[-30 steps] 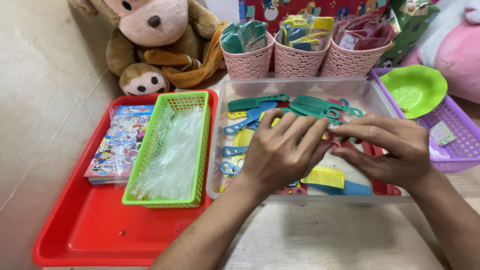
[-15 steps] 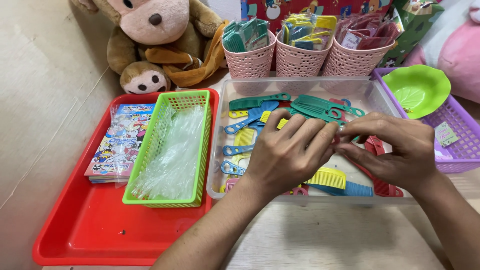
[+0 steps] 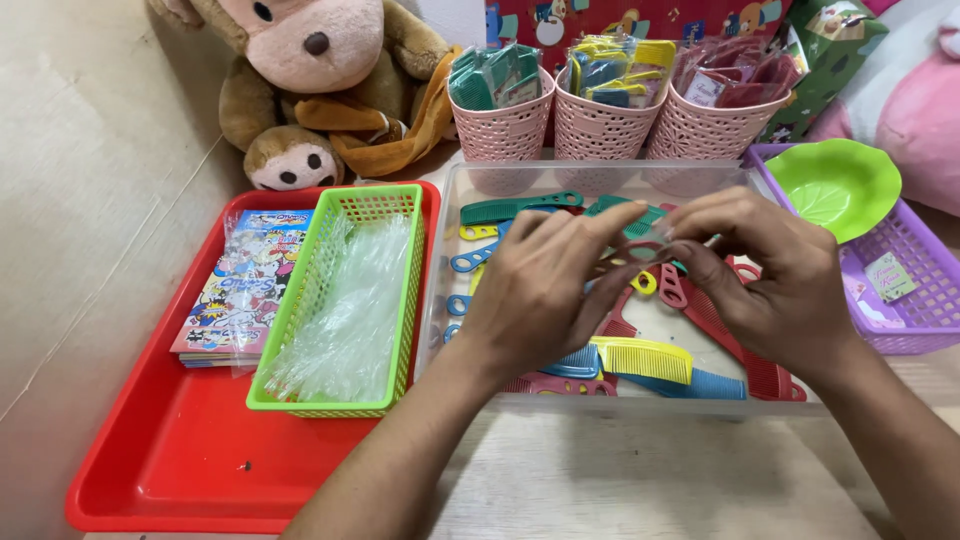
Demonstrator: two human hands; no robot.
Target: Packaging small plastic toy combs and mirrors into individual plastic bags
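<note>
Head view, hands: I see my left hand (image 3: 545,290) and right hand (image 3: 765,275) raised together over the clear plastic bin (image 3: 440,250), fingertips meeting at the middle. Between them they pinch a small clear plastic sleeve (image 3: 655,238), with something reddish showing through it; I cannot tell exactly what. Both hands are narrowed in a pinch, not spread.

Head view, thing in hand: it sits in the air above the middle of the bin, far side of the yellow plastic comb (image 3: 640,357).

Head view, progress: I judge the work well short of finished. Many loose combs remain in the bin: a green plastic comb (image 3: 520,207), a blue plastic comb (image 3: 700,385), red ones near the right wall. The three pink woven baskets (image 3: 600,125) at the far edge already hold packed bundles.

Head view, surroundings: a green mesh basket (image 3: 340,300) of clear sleeves sits in the red plastic tray (image 3: 200,470) at left, beside a stack of printed cards (image 3: 245,290). A brown plush monkey (image 3: 320,90) sits far left; a purple mesh basket (image 3: 915,290) holds a lime-green bowl (image 3: 835,185) at right.

Head view, obstructions: nothing blocks the hands; they hide part of the bin.
</note>
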